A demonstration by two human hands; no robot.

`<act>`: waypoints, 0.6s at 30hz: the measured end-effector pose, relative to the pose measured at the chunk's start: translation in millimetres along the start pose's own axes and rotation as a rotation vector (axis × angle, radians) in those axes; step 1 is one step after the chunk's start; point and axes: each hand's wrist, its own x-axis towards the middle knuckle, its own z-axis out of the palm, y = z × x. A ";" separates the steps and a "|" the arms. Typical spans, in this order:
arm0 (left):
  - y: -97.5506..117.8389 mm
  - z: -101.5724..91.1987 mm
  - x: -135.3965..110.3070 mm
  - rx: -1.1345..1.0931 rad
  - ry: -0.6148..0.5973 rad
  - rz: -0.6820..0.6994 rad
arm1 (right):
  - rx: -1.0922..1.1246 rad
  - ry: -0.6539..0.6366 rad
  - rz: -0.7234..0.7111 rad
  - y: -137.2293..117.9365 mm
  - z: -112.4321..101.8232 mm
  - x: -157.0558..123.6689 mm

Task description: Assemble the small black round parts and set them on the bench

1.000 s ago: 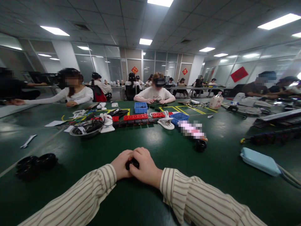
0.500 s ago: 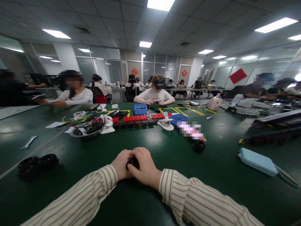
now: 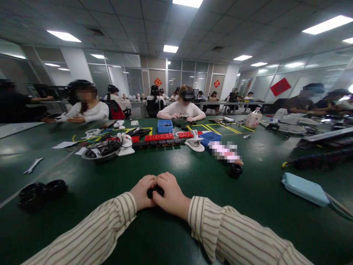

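Observation:
My left hand (image 3: pixel 142 192) is wrapped around the near left side of a glossy black round part (image 3: pixel 157 190), low over the green table (image 3: pixel 116 228). From the other side, my right hand (image 3: pixel 173 195) closes over the same part, its fingers across the top and its thumb on the near face. Only a small dark patch shows between the hands, so its full shape is hidden. Several similar black ring-shaped parts (image 3: pixel 54 190) sit grouped at the left. Another such black part (image 3: pixel 235 170) lies right of centre.
Ahead are a metal bowl (image 3: pixel 100 158) of cables, white clamp stands (image 3: pixel 194 141), a red-and-black strip (image 3: pixel 158 137) and blue bins (image 3: pixel 164 126). A wrench (image 3: pixel 33 165) lies left, a light-blue case (image 3: pixel 305 188) right. Across the table sits a person (image 3: pixel 180 110).
My right thumb has shifted slightly lower on the black part, and more of its top shows between the hands. Both hands stay in nearly the same place.

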 end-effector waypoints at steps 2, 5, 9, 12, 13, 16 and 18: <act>-1.1 -0.2 -0.3 -0.045 -0.019 0.006 | 0.016 -0.007 -0.028 -0.8 -1.2 -0.6; -1.8 -0.8 -0.5 -0.075 -0.035 0.032 | 0.035 -0.014 -0.059 -4.2 -3.9 -1.3; -2.5 -0.6 -0.8 -0.069 -0.023 0.011 | 0.062 -0.002 -0.086 -9.3 -7.2 -2.3; -2.4 2.0 -1.4 0.016 -0.014 0.003 | 0.054 0.041 -0.049 -9.7 -6.9 -3.3; -1.9 3.2 -1.6 0.057 -0.010 0.002 | 0.044 0.057 -0.026 -8.9 -6.1 -3.5; 0.7 6.3 -1.7 0.135 0.011 -0.024 | -0.003 0.085 0.056 -5.3 -2.8 -3.4; 3.0 6.5 -1.2 0.147 0.015 -0.047 | -0.033 0.082 0.096 -3.0 -0.4 -2.4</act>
